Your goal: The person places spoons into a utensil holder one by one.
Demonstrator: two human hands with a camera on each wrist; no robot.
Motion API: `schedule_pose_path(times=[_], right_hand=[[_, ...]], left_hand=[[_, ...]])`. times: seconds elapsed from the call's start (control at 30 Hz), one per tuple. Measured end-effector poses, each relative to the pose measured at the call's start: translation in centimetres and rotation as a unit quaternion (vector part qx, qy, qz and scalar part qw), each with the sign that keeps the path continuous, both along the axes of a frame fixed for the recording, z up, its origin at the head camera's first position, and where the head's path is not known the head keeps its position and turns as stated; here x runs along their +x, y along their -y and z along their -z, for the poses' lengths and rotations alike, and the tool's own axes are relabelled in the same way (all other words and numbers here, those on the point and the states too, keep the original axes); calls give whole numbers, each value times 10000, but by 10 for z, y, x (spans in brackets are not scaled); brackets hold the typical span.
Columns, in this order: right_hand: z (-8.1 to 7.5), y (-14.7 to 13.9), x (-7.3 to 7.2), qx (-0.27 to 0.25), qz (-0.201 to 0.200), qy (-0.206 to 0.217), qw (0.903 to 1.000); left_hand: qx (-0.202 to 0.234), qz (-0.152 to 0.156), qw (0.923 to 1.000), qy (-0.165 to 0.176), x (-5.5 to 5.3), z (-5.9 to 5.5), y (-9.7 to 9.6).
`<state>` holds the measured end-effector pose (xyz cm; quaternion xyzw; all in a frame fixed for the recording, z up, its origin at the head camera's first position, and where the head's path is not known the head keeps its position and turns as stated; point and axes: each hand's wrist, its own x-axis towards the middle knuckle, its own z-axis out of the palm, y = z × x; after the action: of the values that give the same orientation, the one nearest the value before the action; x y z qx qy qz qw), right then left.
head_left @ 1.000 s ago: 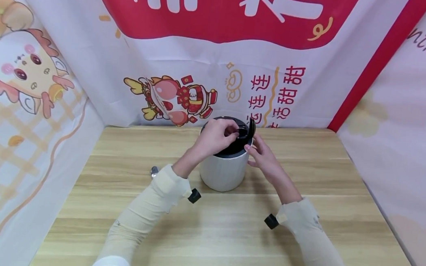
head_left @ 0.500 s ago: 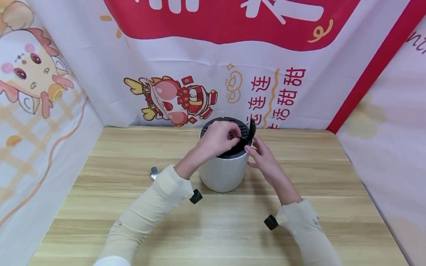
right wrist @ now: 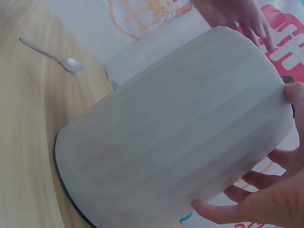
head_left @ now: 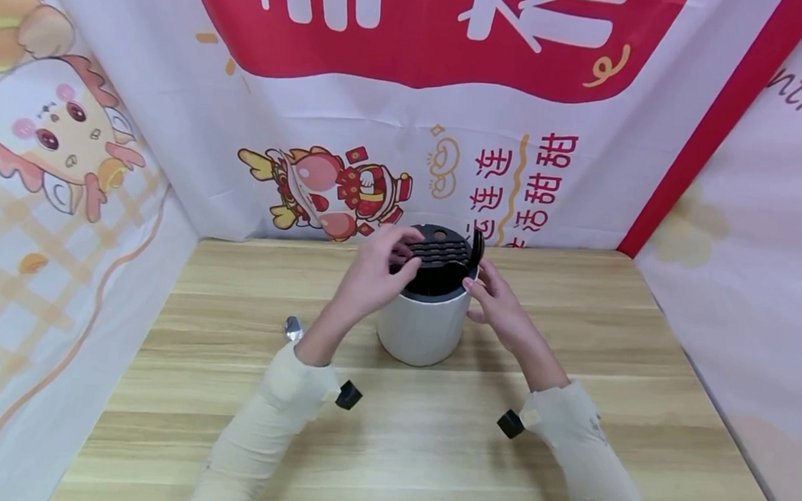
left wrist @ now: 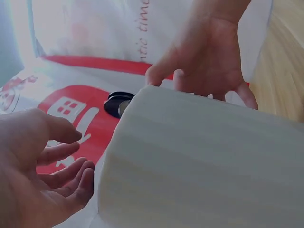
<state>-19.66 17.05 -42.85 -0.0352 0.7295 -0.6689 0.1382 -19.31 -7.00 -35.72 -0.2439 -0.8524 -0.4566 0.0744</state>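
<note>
A white ribbed utensil holder (head_left: 420,328) stands upright at the back of the table, with a black slotted insert (head_left: 438,253) across part of its mouth. Several black rounded utensil ends (head_left: 477,247) stick up at the right side of its rim. My left hand (head_left: 372,268) is over the left of the rim, thumb and fingers parted; in the left wrist view nothing lies between them. With the thumb at the rim and fingers spread along the wall, my right hand (right wrist: 266,190) holds the holder's right side.
A metal spoon (right wrist: 71,65) lies on the wooden table (head_left: 430,451), left of the holder and partly hidden by my left arm in the head view. A printed cloth (head_left: 354,110) hangs close behind, and other cloths flank both sides.
My left hand, earlier with fingertips together in the holder's mouth, has opened and drawn back to the left, revealing more of the slotted insert. My right hand stays in place.
</note>
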Motion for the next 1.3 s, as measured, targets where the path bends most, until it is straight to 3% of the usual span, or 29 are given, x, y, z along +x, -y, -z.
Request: schedule_pose_path(times=[0.13,0.3,0.5,0.6,0.7,0.83,0.97,1.03,1.13,1.3], right_hand=[[2,1,0,-2,-2,53,10000],[2,2,0,8,25,-33,10000],[4,3,1,-6,-13,19,10000],[4,4,1,-11,-39,33,10000],[3,3,1,-31,11,-28,10000],[3,1,0,-74,11,-57,10000],[3,1,0,-95,-19,-18,10000],[2,1,1,-80,-26,-25,10000],[2,1,0,-41,-29,-50,10000],[3,1,-2,-7,-12,-66,10000]], left_hand=[[525,-411,9977,82,11,11,22],[771,-780,9938,184,21,29,48],[660,-1196,9875,786,33,68,81],[234,-1301,9859,1030,34,92,100],[-520,-1423,9824,1096,29,115,120],[-1423,-1723,9644,1413,22,139,146],[-2025,-1913,9408,1932,18,149,162],[-2232,-1934,9332,2045,16,151,165],[-2346,-1965,9282,2115,14,154,165],[-2317,-1942,9306,2066,9,158,162]])
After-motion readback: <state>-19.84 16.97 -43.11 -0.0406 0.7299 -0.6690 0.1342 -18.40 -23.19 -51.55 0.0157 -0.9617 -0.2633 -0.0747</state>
